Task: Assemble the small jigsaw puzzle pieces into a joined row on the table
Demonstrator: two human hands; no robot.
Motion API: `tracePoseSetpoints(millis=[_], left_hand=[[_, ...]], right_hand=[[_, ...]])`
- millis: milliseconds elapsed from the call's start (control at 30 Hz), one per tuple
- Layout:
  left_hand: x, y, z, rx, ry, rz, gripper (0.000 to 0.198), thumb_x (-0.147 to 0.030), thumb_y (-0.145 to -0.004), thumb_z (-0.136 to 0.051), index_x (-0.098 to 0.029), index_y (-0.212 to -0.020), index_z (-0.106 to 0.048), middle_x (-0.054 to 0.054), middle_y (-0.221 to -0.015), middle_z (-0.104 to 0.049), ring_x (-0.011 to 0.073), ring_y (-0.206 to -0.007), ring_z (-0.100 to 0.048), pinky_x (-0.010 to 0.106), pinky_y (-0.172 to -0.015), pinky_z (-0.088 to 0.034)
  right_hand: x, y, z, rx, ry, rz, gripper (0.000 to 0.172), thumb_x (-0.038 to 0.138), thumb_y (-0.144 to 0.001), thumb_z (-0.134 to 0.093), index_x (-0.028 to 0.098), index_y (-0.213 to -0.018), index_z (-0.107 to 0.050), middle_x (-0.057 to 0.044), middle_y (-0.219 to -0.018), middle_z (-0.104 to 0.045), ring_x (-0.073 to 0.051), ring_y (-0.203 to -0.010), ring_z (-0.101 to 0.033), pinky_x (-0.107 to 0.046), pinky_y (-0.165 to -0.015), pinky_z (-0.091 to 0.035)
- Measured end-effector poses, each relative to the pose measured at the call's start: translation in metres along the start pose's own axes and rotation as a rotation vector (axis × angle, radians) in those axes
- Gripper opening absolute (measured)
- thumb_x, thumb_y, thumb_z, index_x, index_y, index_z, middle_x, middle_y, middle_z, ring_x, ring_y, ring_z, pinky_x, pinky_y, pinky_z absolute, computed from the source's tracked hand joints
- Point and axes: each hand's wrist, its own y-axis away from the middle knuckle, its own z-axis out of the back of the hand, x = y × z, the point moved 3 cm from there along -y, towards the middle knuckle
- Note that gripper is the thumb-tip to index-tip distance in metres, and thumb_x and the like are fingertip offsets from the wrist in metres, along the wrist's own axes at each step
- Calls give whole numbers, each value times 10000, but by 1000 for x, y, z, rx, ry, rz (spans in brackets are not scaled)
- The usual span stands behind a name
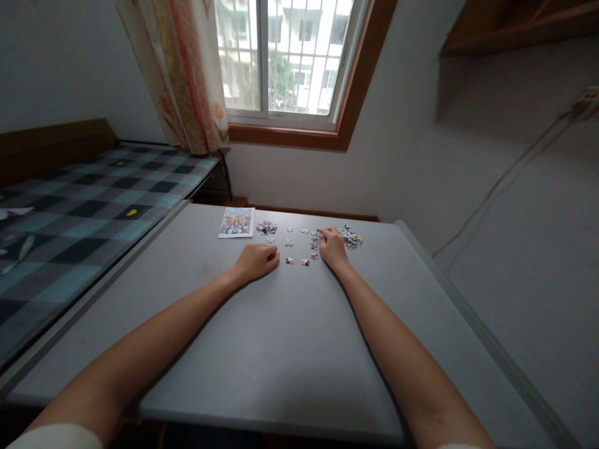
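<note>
My left hand rests on the table in a loose fist, and nothing shows in its curled fingers. Just beyond it lies a loose jigsaw piece. My right hand is closed, its index fingertip on a small jigsaw piece at the right of the laid-out pieces. Close by its wrist side is a pinkish piece. Between the hands lie several separate pieces, among them a pale one and two dark-edged ones nearer me. The undersides of my right fingers are hidden.
A pile of jigsaw pieces lies beside a printed picture sheet. Another pile is right of my right hand. The grey table adjoins a checked bed on the left and a wall on the right.
</note>
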Motion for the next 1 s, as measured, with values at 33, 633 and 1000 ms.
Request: tracePoseSetpoints(millis=[33,633,1000], left_hand=[[0,0,0,2,2,-3,325,-331,-884,-429,-183,-630,-568,36,-582,-595,143,-530,-485,279,-552,-231],[0,1,1,16,2,-10,332,-336,-892,-427,-181,-637,-572,38,-595,-599,145,-545,-490,273,-560,-234],[0,0,1,25,-21,2,334,-336,-891,-432,-186,-628,-573,40,-592,-605,150,-541,-498,274,-550,-236]], right_hand=[[0,2,0,-4,-7,22,429,29,-793,-407,85,-1100,-702,-157,-1040,-674,-236,-997,-607,-354,-965,-445],[-3,8,-2,-70,-3,41,541,37,-757,-376,77,-1247,-600,-155,-1033,-659,-247,-989,-567,-385,-973,-422],[-2,9,-3,-52,1,53,559,40,-751,-371,98,-1260,-595,-139,-1022,-675,-248,-992,-572,-393,-978,-410]])
